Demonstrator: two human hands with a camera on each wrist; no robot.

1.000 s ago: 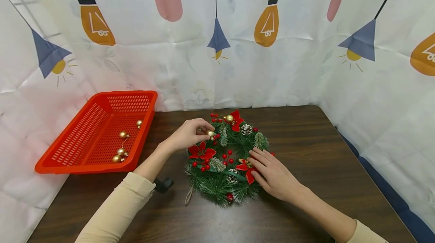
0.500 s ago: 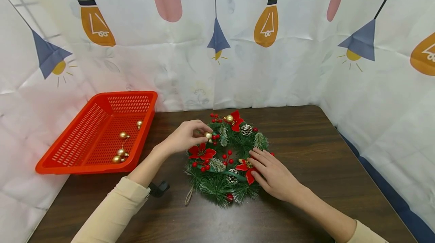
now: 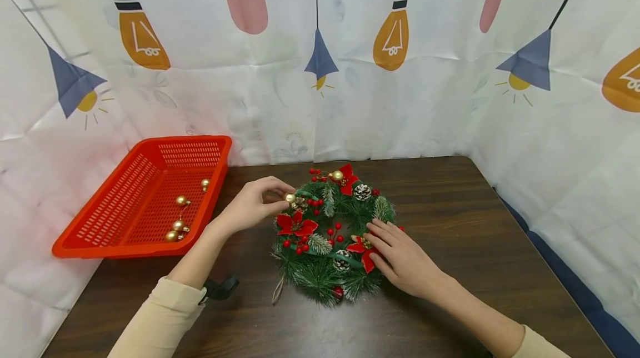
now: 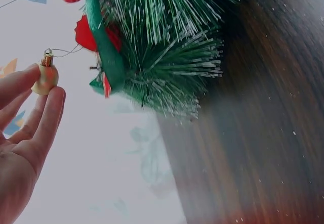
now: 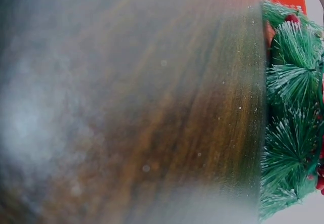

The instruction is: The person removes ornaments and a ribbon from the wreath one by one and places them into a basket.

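A green Christmas wreath (image 3: 320, 280) with red poinsettias, berries and pinecones lies on the table. At its upper left, my left hand (image 3: 252, 205) pinches a small gold bauble (image 3: 290, 198) between thumb and fingers. The left wrist view shows the bauble (image 4: 46, 78) off the needles, with a thin thread running from its cap toward the wreath. Straight fingers of my right hand (image 3: 402, 255) rest on the wreath's right side, by a red poinsettia (image 3: 367, 258). Another gold bauble (image 3: 337, 175) sits at the wreath's top. The right wrist view misses the right hand's fingers.
A red plastic basket (image 3: 145, 191) stands at the left with several gold baubles (image 3: 178, 225) inside. A twine loop (image 3: 278, 291) sticks out from the wreath's lower left. Behind the dark wooden table (image 3: 450, 197) hangs a printed white curtain (image 3: 280, 108).
My left hand has moved left with the bauble, away from the berries toward the wreath's outer edge. A pinecone beside it now shows. The right hand and the wreath stay in place.
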